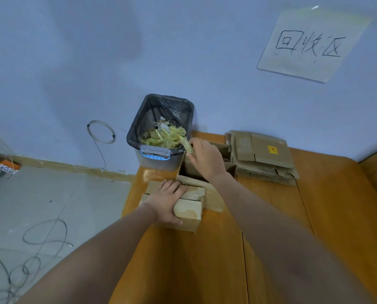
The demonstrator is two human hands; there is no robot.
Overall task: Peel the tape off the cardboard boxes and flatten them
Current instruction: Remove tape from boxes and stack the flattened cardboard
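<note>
**Sticky tape may miss the bin**

On the worktop (270, 249), the left hand (169, 201) wraps its grip round the closed box (189, 212). The right hand (205, 157) pinches a tape strip (187, 147) by the bin (159, 132). The tape could cling to fingers and drop short.

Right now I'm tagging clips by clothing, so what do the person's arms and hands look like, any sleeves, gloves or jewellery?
Both forearms are bare to the frame's edge, with no sleeves in view. The left hand and right hand wear no gloves. No rings, watch or bracelets show on the visible sides of fingers or wrists.
</note>
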